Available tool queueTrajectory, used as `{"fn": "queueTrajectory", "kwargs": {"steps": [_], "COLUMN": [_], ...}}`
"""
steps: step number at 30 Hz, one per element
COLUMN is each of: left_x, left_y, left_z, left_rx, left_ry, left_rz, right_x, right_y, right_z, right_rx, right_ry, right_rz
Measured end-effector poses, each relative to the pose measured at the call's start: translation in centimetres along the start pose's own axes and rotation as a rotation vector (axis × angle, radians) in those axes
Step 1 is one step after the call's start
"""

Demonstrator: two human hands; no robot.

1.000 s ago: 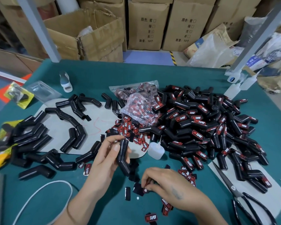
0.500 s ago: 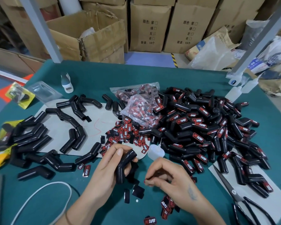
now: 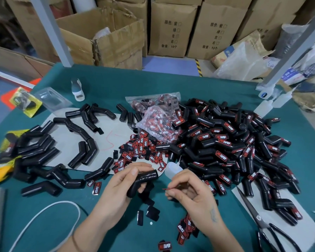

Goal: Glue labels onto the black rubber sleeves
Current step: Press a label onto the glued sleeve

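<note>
My left hand (image 3: 123, 184) grips a bent black rubber sleeve (image 3: 144, 180) above the green table, one end pointing right. Just right of it, my right hand (image 3: 191, 194) pinches a thin red-edged label (image 3: 168, 188), seen edge-on, close to the sleeve but apart from it. A small clear glue bottle (image 3: 172, 169) lies behind my hands. Loose red-and-black labels (image 3: 138, 151) are heaped behind it, next to a plastic bag of labels (image 3: 158, 122). A big pile of labelled sleeves (image 3: 231, 148) fills the right; plain sleeves (image 3: 44, 151) lie at left.
Scissors (image 3: 267, 226) lie at the lower right on grey card. More labels (image 3: 185, 228) and black backing scraps (image 3: 149, 213) sit under my wrists. A white cord (image 3: 49, 210) loops at lower left. Glue bottles (image 3: 265, 106) stand by the right post; cardboard boxes (image 3: 105, 39) stand behind the table.
My left hand turned the sleeve from nearly upright to lying sideways. My right hand lifted off the table with a label and rose toward the sleeve.
</note>
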State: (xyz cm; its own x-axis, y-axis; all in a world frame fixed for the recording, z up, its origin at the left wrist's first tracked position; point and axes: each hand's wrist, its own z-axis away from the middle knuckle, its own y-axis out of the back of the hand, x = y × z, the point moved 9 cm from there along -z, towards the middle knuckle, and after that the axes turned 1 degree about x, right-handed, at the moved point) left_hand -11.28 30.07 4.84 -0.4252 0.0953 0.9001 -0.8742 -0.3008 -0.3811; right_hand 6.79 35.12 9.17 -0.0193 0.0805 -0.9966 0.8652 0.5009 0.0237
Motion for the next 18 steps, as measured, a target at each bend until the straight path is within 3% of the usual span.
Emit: {"fn": "queueTrajectory", "kwargs": {"steps": [5,18], "left_x": [0.3,0.7], "left_y": [-0.3,0.6], "left_z": [0.2,-0.2], "left_rx": [-0.066,-0.033], "left_ry": [-0.012,-0.108], "left_rz": [0.010,-0.087], "right_x": [-0.9,-0.3], "right_y": [0.9,0.6], "right_z": [-0.1,-0.1], "right_rx": [0.067,0.088], "right_ry": [0.082,0.006], "right_rz": [-0.002,-0.088]}}
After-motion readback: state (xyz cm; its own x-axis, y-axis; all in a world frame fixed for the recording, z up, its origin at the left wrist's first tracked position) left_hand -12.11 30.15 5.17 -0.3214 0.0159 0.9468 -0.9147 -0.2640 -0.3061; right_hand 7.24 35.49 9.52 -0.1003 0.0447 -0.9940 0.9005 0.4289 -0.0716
